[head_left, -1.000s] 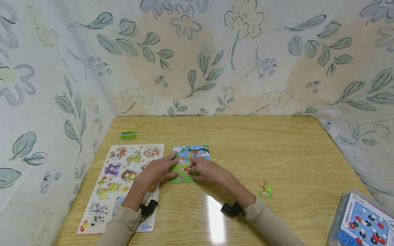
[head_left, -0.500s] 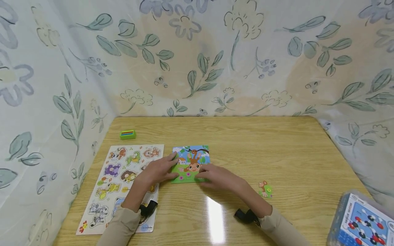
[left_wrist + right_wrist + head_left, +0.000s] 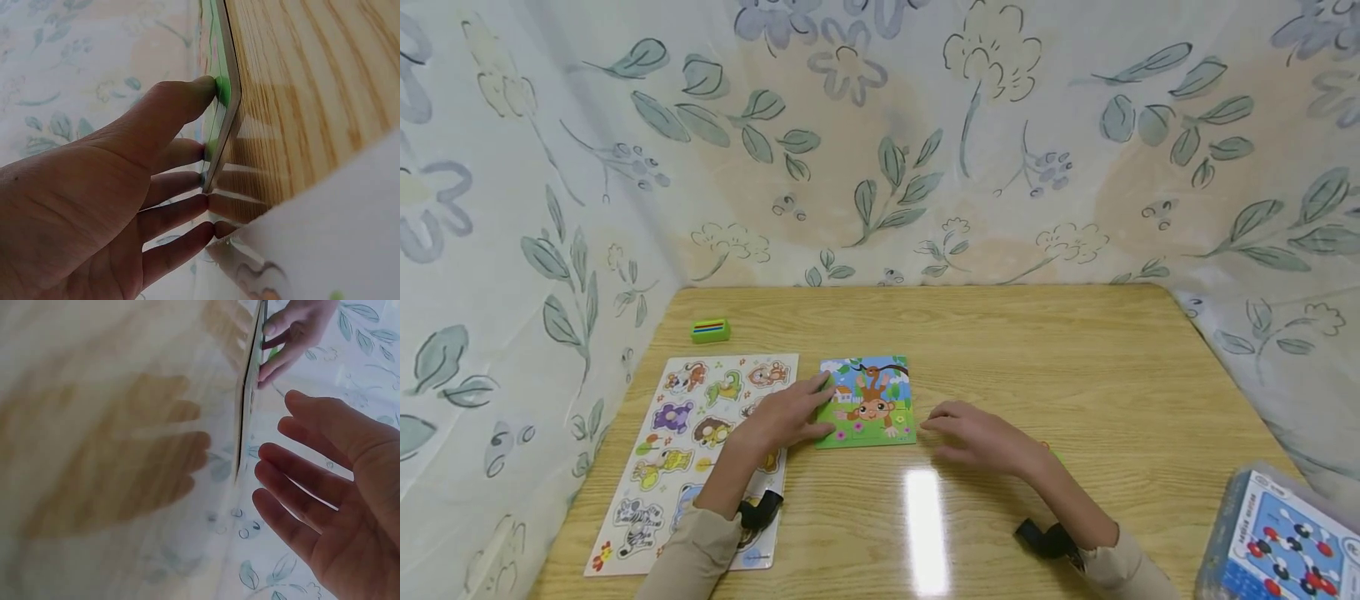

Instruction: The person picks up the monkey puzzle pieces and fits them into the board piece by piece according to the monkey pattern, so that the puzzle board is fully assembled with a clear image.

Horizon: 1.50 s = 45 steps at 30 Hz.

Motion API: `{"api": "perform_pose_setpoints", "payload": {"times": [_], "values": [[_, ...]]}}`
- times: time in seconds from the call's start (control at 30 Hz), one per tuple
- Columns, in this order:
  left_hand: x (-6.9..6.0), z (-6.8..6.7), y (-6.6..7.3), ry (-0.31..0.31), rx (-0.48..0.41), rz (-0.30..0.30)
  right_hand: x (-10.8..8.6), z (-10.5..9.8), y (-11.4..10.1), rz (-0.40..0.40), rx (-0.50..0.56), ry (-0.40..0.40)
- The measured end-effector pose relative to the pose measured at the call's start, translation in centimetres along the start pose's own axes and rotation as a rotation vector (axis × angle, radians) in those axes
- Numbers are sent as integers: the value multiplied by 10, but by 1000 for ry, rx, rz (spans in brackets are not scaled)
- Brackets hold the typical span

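Note:
A small square jigsaw puzzle (image 3: 865,425) showing a brown monkey lies flat on the wooden table in the head view. My left hand (image 3: 784,415) rests at its left side; in the left wrist view the thumb and straight fingers touch the puzzle's edge (image 3: 224,94). Just right of the puzzle is my right hand (image 3: 977,437), its fingers loosely bent and apart from the board. Nothing shows between those fingers in the right wrist view. Mostly covered by the right forearm, a loose puzzle piece (image 3: 1057,456) shows only a green edge.
Under the left forearm lies a white animal peg board (image 3: 651,492). A green block with coloured stripes (image 3: 711,331) sits at the back left. A clear box with a molecule picture (image 3: 1285,533) stands at the front right. Patterned cloth (image 3: 880,150) hangs behind the table.
My right hand has let go at the monkey puzzle and drawn back to the right, uncovering the whole lower right part. The left hand has stayed at the left edge.

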State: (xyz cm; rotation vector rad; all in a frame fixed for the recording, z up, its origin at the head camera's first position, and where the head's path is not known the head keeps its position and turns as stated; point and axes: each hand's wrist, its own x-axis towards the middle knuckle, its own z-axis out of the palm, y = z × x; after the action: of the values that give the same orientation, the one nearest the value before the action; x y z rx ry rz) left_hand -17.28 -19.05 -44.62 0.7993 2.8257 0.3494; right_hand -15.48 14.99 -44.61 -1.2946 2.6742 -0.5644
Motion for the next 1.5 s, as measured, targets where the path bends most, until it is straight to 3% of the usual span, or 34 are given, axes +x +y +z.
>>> {"api": "perform_pose_setpoints", "payload": {"times": [0.27, 0.5, 0.67, 0.8, 1.07, 1.27, 1.5], "values": [[3, 6, -6, 60, -68, 40, -16, -11, 6, 92, 66, -44], [5, 9, -13, 96, -106, 68, -52, -33, 25, 283, 244, -67], [9, 7, -15, 101, -116, 81, -80, -47, 38, 376, 246, -73], [11, 7, -16, 102, -119, 74, -94, -46, 45, 366, 233, -63], [11, 12, -16, 88, -135, 76, -104, -43, 51, 345, 295, -106], [9, 14, -16, 100, -131, 65, -107, -41, 52, 290, 232, -110], [9, 16, -18, 101, -132, 74, -103, -34, 53, 306, 92, -51]]}}
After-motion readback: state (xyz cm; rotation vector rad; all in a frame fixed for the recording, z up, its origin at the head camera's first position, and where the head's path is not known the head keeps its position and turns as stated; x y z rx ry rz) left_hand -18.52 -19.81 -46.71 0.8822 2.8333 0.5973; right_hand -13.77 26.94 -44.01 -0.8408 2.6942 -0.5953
